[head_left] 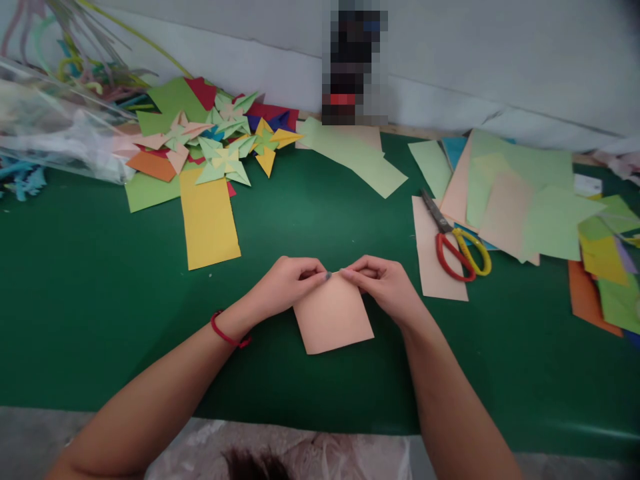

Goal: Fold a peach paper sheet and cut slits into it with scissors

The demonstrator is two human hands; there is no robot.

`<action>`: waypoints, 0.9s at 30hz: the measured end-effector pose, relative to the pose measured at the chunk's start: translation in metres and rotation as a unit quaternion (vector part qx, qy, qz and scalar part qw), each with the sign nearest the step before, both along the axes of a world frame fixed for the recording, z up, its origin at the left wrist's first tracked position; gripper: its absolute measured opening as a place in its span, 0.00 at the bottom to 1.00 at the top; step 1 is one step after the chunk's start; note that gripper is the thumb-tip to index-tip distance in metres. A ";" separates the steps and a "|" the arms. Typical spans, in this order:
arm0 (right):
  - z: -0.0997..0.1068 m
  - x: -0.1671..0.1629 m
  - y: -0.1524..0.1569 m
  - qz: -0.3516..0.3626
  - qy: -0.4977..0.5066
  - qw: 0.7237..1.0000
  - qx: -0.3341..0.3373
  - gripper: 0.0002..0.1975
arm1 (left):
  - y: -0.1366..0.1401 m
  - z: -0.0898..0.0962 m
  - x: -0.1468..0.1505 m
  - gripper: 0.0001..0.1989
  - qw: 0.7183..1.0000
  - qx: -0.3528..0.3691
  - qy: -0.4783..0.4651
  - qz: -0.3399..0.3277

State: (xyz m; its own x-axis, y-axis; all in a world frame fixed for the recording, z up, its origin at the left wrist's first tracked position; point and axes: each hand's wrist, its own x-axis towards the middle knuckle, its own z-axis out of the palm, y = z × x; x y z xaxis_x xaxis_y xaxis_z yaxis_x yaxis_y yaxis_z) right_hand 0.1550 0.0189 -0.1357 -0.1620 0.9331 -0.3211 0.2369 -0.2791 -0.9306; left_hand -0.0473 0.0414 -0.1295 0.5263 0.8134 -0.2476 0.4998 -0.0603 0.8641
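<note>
A square of peach paper [334,317] lies in front of me on the green table. My left hand [293,283] pinches its far edge between thumb and fingers, near the middle. Close beside it, my right hand [383,283] grips the same edge, with the two thumbs almost meeting. The fingers under the far edge are partly hidden. Right of my hands, scissors [453,243] with one red and one yellow handle rest partly on a peach paper strip [433,267]. A yellow paper rectangle [210,220] lies to the left.
Folded paper stars [225,160] are heaped at the back left, by a clear plastic bag [65,127]. Green and peach sheets [525,193] overlap at the right, with coloured scraps [605,267] beyond. Pale green paper [345,150] lies along the wall. The green table's [100,320] front edge is near me.
</note>
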 end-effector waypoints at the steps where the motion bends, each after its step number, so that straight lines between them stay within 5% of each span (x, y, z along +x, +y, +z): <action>1: 0.001 0.000 0.000 0.004 -0.009 1.000 0.012 0.10 | 0.000 0.000 0.000 0.13 1.000 0.004 0.002 -0.001; 12: 0.004 -0.003 -0.003 0.034 -0.052 0.990 0.125 0.05 | 0.001 0.003 -0.002 0.10 0.998 0.048 0.003 -0.047; 27: 0.006 0.000 -0.002 0.022 -0.070 0.987 0.142 0.06 | 0.000 -0.002 0.004 0.13 0.996 0.088 -0.002 -0.025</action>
State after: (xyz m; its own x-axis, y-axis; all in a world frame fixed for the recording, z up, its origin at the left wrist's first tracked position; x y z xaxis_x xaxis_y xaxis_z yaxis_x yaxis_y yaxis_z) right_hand 0.1549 0.0165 -0.1293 -0.1770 0.9817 -0.0700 0.3757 0.0017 -0.9267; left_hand -0.0436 0.0411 -0.1319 0.5673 0.8173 -0.1012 0.4894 -0.2358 0.8396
